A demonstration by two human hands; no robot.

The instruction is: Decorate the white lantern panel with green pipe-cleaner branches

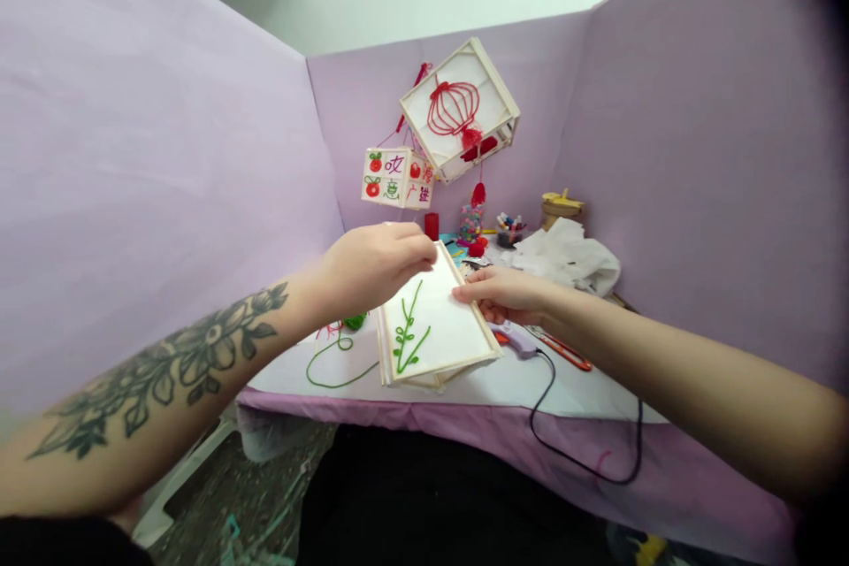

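Left hand [381, 261] is curled over the far left part of one white box lantern [451, 336]; cannot tell whether its fingers pinch anything. Right hand [509, 294] grasps the lantern's right edge, thumb on the panel, which bears one green twig motif [401, 338]. Lantern sits tilted at the near edge of the table [504, 396]. One green cord [338, 386] lies left, one glue gun [522, 343] right. Purple walls [676, 159] bound three sides, leaving room around the lantern. Two decorated lanterns [424, 110] hang far. Containers, far: one clear jar [471, 223] holding coloured bits, one holder [509, 239] holding markers [509, 223].
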